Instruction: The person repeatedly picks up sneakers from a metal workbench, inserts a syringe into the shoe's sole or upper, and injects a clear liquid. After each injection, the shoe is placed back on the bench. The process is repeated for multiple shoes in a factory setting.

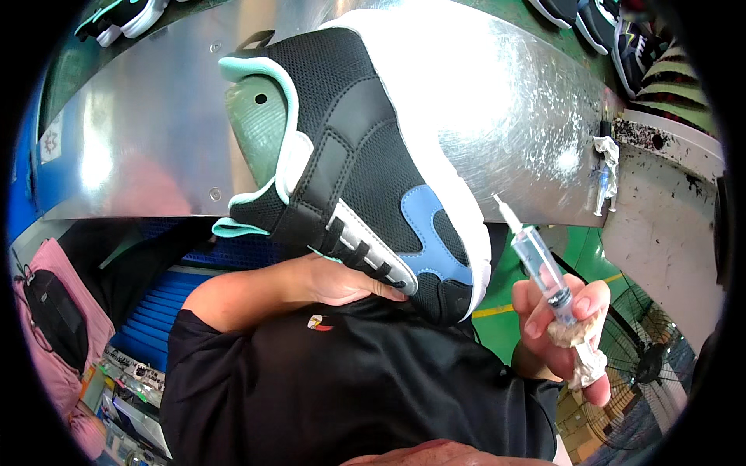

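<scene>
A green last (263, 132) fills the opening of the black shoe (361, 159), held over the front edge of the metal counter (140, 171). The left hand (342, 281) is clamped on the shoe near its toe. Upper and white sole are already joined. Further right, the syringe (542, 272) points its tip near the sole, apart from it; the right hand (544, 342) grips its barrel. Work seems unfinished; how much remains, I cannot tell.

The black shoe (369, 167) has a white sole (468, 229), blue overlay (420, 206) and mint trim (289, 87).
</scene>
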A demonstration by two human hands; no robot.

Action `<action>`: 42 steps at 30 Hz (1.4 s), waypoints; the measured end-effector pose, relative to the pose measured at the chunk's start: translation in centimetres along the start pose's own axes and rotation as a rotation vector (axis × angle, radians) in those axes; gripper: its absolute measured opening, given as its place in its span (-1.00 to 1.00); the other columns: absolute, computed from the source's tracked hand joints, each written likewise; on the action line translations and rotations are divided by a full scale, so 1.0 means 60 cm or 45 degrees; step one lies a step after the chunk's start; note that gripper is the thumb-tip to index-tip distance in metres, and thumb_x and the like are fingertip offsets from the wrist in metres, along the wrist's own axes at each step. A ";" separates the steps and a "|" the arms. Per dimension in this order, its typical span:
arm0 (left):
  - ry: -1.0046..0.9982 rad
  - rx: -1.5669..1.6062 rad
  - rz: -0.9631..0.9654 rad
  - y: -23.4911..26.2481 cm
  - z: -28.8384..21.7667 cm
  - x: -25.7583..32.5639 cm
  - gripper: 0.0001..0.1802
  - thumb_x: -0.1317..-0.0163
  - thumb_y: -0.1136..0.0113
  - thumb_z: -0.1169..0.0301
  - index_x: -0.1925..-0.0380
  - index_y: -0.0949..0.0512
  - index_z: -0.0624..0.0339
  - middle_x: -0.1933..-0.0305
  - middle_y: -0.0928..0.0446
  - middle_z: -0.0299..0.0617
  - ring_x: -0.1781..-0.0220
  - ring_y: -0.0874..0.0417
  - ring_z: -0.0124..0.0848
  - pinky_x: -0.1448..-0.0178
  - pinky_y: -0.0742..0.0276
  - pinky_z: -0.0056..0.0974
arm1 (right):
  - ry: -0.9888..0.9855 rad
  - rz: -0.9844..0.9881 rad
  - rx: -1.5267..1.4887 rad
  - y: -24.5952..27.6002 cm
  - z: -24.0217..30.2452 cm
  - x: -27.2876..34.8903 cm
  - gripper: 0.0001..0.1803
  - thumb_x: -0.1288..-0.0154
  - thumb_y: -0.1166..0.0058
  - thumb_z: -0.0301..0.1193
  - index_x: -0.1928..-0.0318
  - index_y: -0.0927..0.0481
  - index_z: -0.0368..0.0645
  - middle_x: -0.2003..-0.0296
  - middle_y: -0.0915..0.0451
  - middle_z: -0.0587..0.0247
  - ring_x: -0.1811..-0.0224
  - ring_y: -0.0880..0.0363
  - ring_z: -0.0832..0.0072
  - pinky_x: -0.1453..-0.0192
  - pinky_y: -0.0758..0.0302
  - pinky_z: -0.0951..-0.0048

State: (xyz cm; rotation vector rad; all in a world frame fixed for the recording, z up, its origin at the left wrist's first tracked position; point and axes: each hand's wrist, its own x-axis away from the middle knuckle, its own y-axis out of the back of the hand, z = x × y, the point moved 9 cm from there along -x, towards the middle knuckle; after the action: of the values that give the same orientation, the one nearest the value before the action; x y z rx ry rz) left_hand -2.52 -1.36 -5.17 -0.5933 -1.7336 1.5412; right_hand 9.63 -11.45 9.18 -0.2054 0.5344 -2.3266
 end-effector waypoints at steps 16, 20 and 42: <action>0.167 -0.066 -0.070 0.021 0.044 0.008 -0.67 -0.23 -0.11 0.54 -0.02 -0.47 0.33 -0.08 -0.50 -0.17 -0.11 -0.47 -0.39 -0.26 -0.31 -0.33 | -0.075 0.014 0.112 -0.032 -0.005 -0.021 -0.17 0.15 -0.22 0.32 0.13 -0.52 -0.16 0.39 -0.57 0.15 0.44 -0.41 0.41 0.38 -0.22 0.41; 0.177 -0.078 -0.076 0.024 0.052 0.008 -0.68 -0.23 -0.11 0.53 -0.01 -0.48 0.34 -0.07 -0.50 -0.17 -0.11 -0.47 -0.39 -0.24 -0.31 -0.33 | -0.081 0.062 0.118 -0.029 -0.010 -0.018 -0.14 0.14 -0.22 0.31 0.09 -0.49 -0.21 0.37 -0.56 0.14 0.43 -0.40 0.41 0.38 -0.19 0.41; 0.177 -0.159 -0.259 0.097 0.087 0.013 -0.71 -0.27 -0.09 0.47 0.04 -0.51 0.38 -0.03 -0.52 -0.16 -0.06 -0.49 -0.40 -0.18 -0.33 -0.35 | 0.107 0.058 0.015 -0.041 -0.001 -0.065 -0.29 -0.02 -0.14 0.25 0.08 -0.43 -0.09 0.35 -0.55 0.09 0.20 -0.33 0.30 0.13 -0.25 0.28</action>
State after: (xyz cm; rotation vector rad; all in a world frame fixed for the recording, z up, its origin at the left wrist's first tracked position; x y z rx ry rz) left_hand -7.77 -3.08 -10.75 -0.5542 -1.7349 1.2302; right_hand 10.86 -7.14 10.20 -0.0892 0.5606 -2.3012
